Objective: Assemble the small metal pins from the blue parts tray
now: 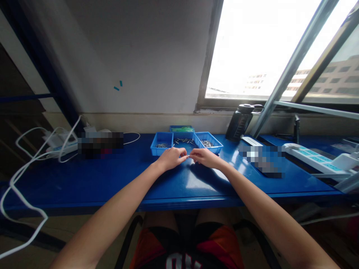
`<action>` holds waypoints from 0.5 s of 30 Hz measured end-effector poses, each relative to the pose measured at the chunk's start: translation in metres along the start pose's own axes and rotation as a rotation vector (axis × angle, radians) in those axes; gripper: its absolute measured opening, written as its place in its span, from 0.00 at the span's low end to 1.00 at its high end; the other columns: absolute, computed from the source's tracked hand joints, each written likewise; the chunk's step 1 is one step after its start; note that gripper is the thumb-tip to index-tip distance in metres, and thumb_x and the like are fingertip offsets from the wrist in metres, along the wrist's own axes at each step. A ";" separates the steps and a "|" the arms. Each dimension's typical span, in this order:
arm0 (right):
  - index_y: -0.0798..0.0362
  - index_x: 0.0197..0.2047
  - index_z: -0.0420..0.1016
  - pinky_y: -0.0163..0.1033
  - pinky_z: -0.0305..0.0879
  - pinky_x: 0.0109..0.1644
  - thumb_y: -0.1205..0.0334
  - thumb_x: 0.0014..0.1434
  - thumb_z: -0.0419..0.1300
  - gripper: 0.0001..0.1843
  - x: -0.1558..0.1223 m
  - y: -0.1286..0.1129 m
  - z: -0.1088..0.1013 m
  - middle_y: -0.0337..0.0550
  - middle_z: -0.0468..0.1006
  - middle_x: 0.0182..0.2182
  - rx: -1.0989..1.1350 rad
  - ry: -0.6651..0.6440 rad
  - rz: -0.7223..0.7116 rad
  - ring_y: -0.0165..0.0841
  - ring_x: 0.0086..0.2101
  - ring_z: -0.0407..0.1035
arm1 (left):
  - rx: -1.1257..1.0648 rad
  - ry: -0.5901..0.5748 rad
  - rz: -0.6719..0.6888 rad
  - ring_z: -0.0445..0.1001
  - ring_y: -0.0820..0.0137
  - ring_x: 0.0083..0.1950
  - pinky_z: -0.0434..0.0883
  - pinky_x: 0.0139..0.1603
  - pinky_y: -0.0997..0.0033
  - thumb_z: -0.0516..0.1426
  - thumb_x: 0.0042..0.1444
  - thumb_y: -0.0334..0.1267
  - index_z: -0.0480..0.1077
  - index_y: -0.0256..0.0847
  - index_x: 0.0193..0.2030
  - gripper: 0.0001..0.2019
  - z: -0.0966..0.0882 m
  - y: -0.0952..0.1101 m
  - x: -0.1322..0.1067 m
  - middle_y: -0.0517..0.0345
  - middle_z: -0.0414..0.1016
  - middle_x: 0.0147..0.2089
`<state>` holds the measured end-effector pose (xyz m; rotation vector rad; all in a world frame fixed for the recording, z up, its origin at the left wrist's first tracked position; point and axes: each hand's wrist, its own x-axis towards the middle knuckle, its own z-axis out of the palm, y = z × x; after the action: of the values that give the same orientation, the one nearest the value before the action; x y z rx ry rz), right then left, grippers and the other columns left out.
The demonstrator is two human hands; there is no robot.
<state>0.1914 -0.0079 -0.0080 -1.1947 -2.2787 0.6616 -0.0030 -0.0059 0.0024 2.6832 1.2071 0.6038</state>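
My left hand [171, 157] and my right hand [204, 157] meet over the blue table [117, 179], fingertips pinched together around a tiny metal part [188, 155] too small to name. Just beyond them stand three small blue trays: a left tray [162, 144], a middle tray [183, 141] and a right tray [208, 142], each with small metal pieces inside. A fourth blue tray with green contents [182, 129] sits behind the middle one.
A dark water bottle [239, 122] stands by the window sill at the right. A white power strip [314, 158] lies at the far right. White cables and chargers [56, 144] lie at the left. My knees show under the table edge.
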 end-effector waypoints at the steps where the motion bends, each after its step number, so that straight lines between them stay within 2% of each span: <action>1: 0.56 0.34 0.70 0.31 0.59 0.28 0.53 0.55 0.50 0.15 0.000 0.001 -0.001 0.40 0.73 0.24 -0.002 0.010 0.003 0.27 0.23 0.64 | 0.013 -0.001 -0.011 0.71 0.69 0.34 0.64 0.32 0.75 0.48 0.55 0.46 0.69 0.41 0.37 0.14 0.000 -0.001 0.000 0.57 0.74 0.34; 10: 0.55 0.32 0.71 0.31 0.56 0.27 0.56 0.54 0.52 0.12 0.001 0.007 -0.005 0.38 0.70 0.20 -0.135 0.131 0.016 0.26 0.22 0.63 | 0.066 -0.003 -0.053 0.71 0.68 0.33 0.64 0.32 0.74 0.47 0.55 0.43 0.70 0.43 0.38 0.13 0.002 -0.005 0.000 0.57 0.74 0.32; 15: 0.55 0.32 0.70 0.30 0.56 0.28 0.58 0.51 0.55 0.09 0.002 0.007 -0.003 0.37 0.70 0.21 -0.149 0.136 0.025 0.25 0.23 0.62 | 0.078 -0.022 -0.054 0.71 0.68 0.33 0.63 0.31 0.74 0.49 0.52 0.40 0.70 0.42 0.35 0.10 0.002 -0.005 0.000 0.58 0.74 0.32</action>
<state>0.1966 -0.0024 -0.0095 -1.2967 -2.2336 0.4118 -0.0053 -0.0027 -0.0007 2.7023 1.3192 0.5294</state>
